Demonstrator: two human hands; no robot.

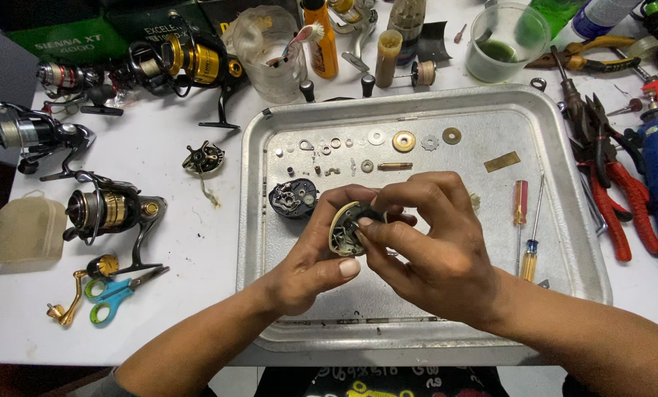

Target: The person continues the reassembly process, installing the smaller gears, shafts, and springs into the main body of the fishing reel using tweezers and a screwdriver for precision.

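**reelfixer:** Across the back-left corner of the white table (167,220) sat the biggest packages, a green box (72,40) with pale lettering and a darker green one (171,22) beside it, both lying flat behind the spinning reels. Next down in size, an orange bottle (323,44) stood upright at the top middle, near a cloudy plastic jar (274,59). A frosted plastic case (27,229) sat at the left edge.

**tackle_guy:** And the hands?

**reelfixer:** Both were over the middle of the metal tray (564,220), forearms coming in from the bottom. The left hand (310,261) was curled round a small round reel side plate (346,229), thumb laid flat underneath and fingers cupping it from the left. The right hand (435,250) pinched at the same plate from the right, thumb and forefinger tips pressed on its edge. So both were gripping that one part, held just above the tray's centre.

**tackle_guy:** Smaller bits?

**reelfixer:** A black reel frame (293,198) lay just left of the hands, a row of washers (376,138) ran along the tray's far side, and a little brass tag (502,162) lay to the right.
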